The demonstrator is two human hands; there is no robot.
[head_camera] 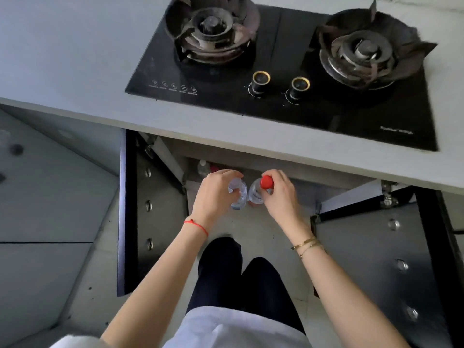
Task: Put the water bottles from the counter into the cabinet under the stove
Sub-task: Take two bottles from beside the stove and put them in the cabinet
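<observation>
Below the front edge of the counter point(226, 136), 2 clear water bottles stand side by side, touching or nearly so, in front of the open cabinet point(251, 169) under the stove point(288, 71). The left hand point(213, 194) wraps the left bottle point(237, 194) from the left, its fingers point(231, 175) curled over the top so the cap is hidden. The right hand point(280, 193) grips the right bottle point(254, 194) at the neck, fingers closed just under its red cap point(266, 182), thumb on the near side. Both forearms reach forward and down, converging, wrists slightly bent. Another bottle point(203, 168) stands deeper inside the cabinet near its left wall. Both cabinet doors point(140, 209) hang open to either side.
</observation>
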